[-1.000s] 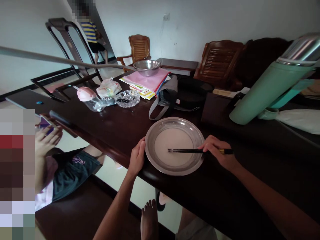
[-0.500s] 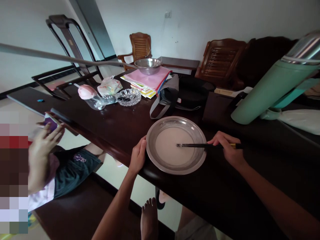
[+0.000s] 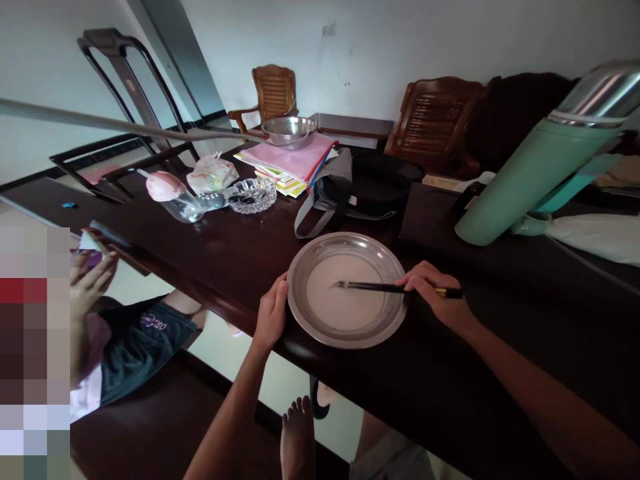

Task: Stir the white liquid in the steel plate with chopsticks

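Observation:
A round steel basin (image 3: 296, 315) stands at the table's front edge with milky, pale liquid (image 3: 345, 303) in it. My left hand (image 3: 273, 312) grips the basin's left rim, thumb on top and the other fingers partly hidden. In my right hand (image 3: 436, 291), above the opposite rim, is a pair of black chopsticks (image 3: 373, 287) with gold bands near the back end. Held close together and almost level, they reach over the basin, and their whitish tips meet the liquid near its middle.
Behind the basin lie a black bag (image 3: 380, 183), a glass ashtray (image 3: 251, 196) and pink folders (image 3: 285, 159) under another steel bowl (image 3: 290, 131). A green thermos (image 3: 530, 180) stands at right. At left, a seated person's hands (image 3: 95, 277) hold something purple.
My right hand and the chopsticks have moved left across the basin, bringing the tips further left in the liquid. My left hand stays on the rim. The view has shifted slightly.

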The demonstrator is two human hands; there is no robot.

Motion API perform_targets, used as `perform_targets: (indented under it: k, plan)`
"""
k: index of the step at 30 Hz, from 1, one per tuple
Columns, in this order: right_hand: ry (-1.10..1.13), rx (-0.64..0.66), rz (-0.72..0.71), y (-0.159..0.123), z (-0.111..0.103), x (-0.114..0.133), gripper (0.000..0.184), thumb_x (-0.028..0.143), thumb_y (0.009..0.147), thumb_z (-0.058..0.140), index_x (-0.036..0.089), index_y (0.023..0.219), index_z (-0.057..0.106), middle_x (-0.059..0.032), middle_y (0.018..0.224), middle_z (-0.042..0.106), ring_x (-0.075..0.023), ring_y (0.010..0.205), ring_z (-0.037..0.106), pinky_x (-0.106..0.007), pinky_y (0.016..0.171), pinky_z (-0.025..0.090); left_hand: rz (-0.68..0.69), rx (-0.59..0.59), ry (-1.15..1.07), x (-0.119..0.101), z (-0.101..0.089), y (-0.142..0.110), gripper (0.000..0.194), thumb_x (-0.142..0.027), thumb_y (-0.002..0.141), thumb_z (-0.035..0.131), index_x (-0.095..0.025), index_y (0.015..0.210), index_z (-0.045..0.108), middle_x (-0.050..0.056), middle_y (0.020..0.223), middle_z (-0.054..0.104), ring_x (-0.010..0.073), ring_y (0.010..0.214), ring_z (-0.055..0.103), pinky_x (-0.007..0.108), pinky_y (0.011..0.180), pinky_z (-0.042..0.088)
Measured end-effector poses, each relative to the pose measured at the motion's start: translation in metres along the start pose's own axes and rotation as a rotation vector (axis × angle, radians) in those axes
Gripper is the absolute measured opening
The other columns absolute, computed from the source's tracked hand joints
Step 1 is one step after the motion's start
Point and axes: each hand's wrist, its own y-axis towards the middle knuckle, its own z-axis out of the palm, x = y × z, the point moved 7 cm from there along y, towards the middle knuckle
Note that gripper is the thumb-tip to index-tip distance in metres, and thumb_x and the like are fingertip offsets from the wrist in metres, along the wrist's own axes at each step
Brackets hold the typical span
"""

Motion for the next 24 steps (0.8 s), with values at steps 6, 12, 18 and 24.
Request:
perform_targets:
  k: [6,12,18,24]
  plan:
    - [0.048,0.007,0.0,0.0,0.0,0.0,0.034,0.033,0.097,0.055,0.023,0.066,0.065,-0.0024,0.074,0.073,-0.0187,0.072,0.065,-0.033,0.069,0.05,-0.006,0.006,-0.001,-0.001,0.0,-0.001,0.061,-0.06,0.099,0.034,-0.015,0.13,0.063,0.011,0.131,0.067,0.0278,0.125,0.059,0.041,0.108,0.044]
    - [0.035,-0.152,0.047,0.0,-0.011,-0.004,0.037,0.039,0.096,0.057,0.022,0.063,0.065,-0.0035,0.072,0.07,-0.0197,0.071,0.067,-0.034,0.069,0.05,-0.001,0.005,-0.006,0.001,0.0,0.0,0.061,-0.059,0.1,0.033,-0.015,0.131,0.062,0.011,0.133,0.066,0.0276,0.126,0.058,0.04,0.107,0.044]
    - [-0.005,0.032,-0.004,0.0,0.003,0.001,0.03,0.036,0.094,0.059,0.023,0.069,0.069,-0.0045,0.079,0.074,-0.0211,0.077,0.067,-0.036,0.073,0.051,-0.007,-0.004,0.005,0.0,-0.001,0.0,0.061,-0.059,0.1,0.033,-0.015,0.131,0.062,0.012,0.133,0.066,0.0267,0.124,0.06,0.039,0.108,0.043]
    - [0.056,-0.089,0.002,0.0,-0.008,-0.002,0.037,0.034,0.097,0.054,0.023,0.063,0.063,-0.0017,0.069,0.07,-0.0182,0.068,0.065,-0.033,0.066,0.05,0.0,0.007,0.002,0.0,0.0,0.0,0.061,-0.059,0.1,0.033,-0.015,0.13,0.062,0.012,0.132,0.067,0.0271,0.124,0.059,0.04,0.107,0.044]
